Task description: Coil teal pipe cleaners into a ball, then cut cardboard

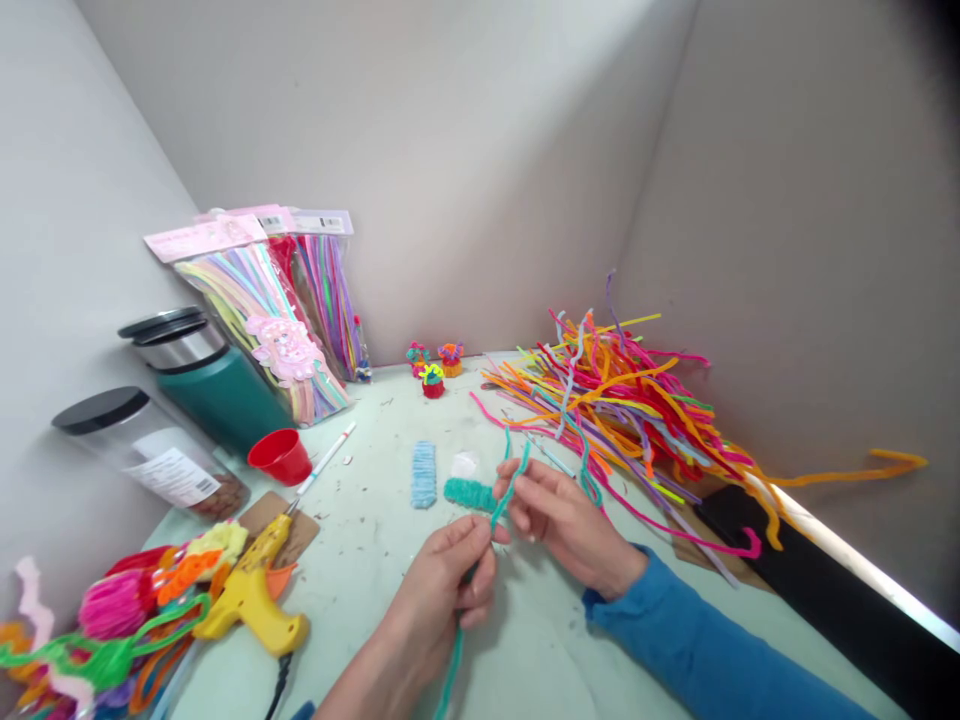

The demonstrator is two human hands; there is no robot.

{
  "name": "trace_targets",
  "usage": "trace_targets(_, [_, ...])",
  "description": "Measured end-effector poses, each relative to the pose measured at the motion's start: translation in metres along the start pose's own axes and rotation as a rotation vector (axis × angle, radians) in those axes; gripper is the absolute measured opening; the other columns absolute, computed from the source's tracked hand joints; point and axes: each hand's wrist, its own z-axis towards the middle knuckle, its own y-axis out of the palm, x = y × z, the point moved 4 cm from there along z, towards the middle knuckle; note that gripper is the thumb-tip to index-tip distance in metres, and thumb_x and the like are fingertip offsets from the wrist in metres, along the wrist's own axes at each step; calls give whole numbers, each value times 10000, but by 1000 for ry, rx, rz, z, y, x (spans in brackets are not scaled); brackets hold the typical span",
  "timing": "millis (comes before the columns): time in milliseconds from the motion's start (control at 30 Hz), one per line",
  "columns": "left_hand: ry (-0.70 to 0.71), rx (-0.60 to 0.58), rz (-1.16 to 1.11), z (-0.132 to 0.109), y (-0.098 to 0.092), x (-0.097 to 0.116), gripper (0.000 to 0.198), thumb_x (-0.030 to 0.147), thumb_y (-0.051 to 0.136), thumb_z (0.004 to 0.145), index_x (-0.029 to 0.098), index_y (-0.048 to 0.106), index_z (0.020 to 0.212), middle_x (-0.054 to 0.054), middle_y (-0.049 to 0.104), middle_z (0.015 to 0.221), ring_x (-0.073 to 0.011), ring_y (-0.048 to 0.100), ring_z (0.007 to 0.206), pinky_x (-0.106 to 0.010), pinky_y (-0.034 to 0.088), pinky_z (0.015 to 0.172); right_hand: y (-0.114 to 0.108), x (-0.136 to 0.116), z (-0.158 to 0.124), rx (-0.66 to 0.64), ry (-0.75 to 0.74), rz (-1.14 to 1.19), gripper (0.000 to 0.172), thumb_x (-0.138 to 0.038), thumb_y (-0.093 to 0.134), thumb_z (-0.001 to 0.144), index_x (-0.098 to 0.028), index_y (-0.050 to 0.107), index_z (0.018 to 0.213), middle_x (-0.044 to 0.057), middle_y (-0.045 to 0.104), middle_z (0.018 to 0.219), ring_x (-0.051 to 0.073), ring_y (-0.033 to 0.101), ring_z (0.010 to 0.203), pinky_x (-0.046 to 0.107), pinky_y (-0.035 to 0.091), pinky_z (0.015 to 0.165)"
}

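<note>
A teal pipe cleaner (451, 672) runs up through my left hand (450, 572), which is closed on it, with its tail hanging below. My right hand (559, 515) pinches the upper stretch of the same pipe cleaner, with the fingertips of both hands close together. Just beyond them lies a dark teal strip (466, 494) with a fuzzy, ridged surface, partly covered by my right fingers. To its left rests a light blue strip (424, 474) of similar make. A small whitish translucent piece (464, 463) sits behind the teal strip.
A tangled heap of coloured pipe cleaners (622, 400) spreads on the right. Small fuzzy figures (433, 381) stand near the wall. On the left are a yellow glue gun (259, 600), a red cup (280, 457), a teal bottle (217, 390), a clear jar (161, 455) and packets (262, 310).
</note>
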Motion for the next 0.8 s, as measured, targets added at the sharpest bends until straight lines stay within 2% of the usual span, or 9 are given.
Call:
trace_targets(100, [-14, -8, 27, -1, -1, 0, 200, 357, 531, 801, 160, 510, 778, 90, 372, 415, -36, 101, 348, -184, 122, 336, 4, 9, -2, -20, 31, -235, 225, -376, 606, 796, -152, 588, 803, -16, 578, 590, 72, 458, 498, 198, 352, 500])
trace_targets(233, [-38, -52, 141, 0, -1, -4, 240, 407, 522, 798, 171, 510, 842, 81, 428, 438, -41, 132, 343, -195, 117, 347, -3, 13, -2, 100, -9, -431, 315, -447, 548, 815, -151, 585, 717, -29, 522, 508, 86, 444, 477, 209, 332, 487])
trace_targets(333, [-49, 40, 337, 2, -5, -9, 274, 448, 507, 794, 174, 511, 803, 83, 402, 388, -51, 196, 326, -196, 117, 356, -5, 7, -4, 167, -99, -568, 344, -455, 522, 825, -154, 604, 681, -37, 467, 479, 95, 422, 462, 221, 323, 472])
trace_targets(433, [-25, 154, 446, 4, -8, -10, 268, 439, 477, 809, 182, 492, 733, 89, 365, 364, -61, 236, 336, -196, 150, 373, -1, -3, -8, 199, -254, -701, 327, -414, 533, 826, -164, 592, 623, -27, 475, 510, 110, 445, 507, 235, 354, 514])
trace_targets(533, [36, 180, 514, 4, -6, -8, 245, 386, 461, 825, 182, 486, 691, 93, 348, 364, -64, 239, 344, -202, 184, 392, 2, -8, -11, 230, -345, -785, 315, -376, 537, 826, -168, 572, 593, -11, 513, 562, 121, 479, 565, 243, 369, 558])
trace_targets(667, [152, 3, 589, -1, 2, -2, 267, 384, 497, 816, 159, 525, 674, 71, 394, 381, -63, 284, 374, -206, 219, 428, -1, -3, -6, 218, -196, -715, 338, -404, 539, 816, -167, 554, 575, -38, 445, 475, 105, 419, 478, 241, 341, 494])
trace_targets(733, [122, -40, 484, -3, 3, -2, 285, 411, 500, 814, 156, 527, 690, 72, 381, 378, -57, 249, 368, -207, 176, 408, -2, -1, -4, 194, -130, -648, 346, -424, 538, 812, -166, 559, 583, -49, 421, 442, 99, 389, 446, 239, 322, 470])
trace_targets(800, [50, -30, 323, -3, 3, -4, 283, 421, 493, 816, 154, 528, 729, 80, 361, 389, -50, 184, 361, -209, 116, 385, -2, -5, -4, 208, -126, -596, 353, -431, 547, 804, -167, 550, 570, -49, 427, 437, 95, 382, 442, 237, 312, 468])
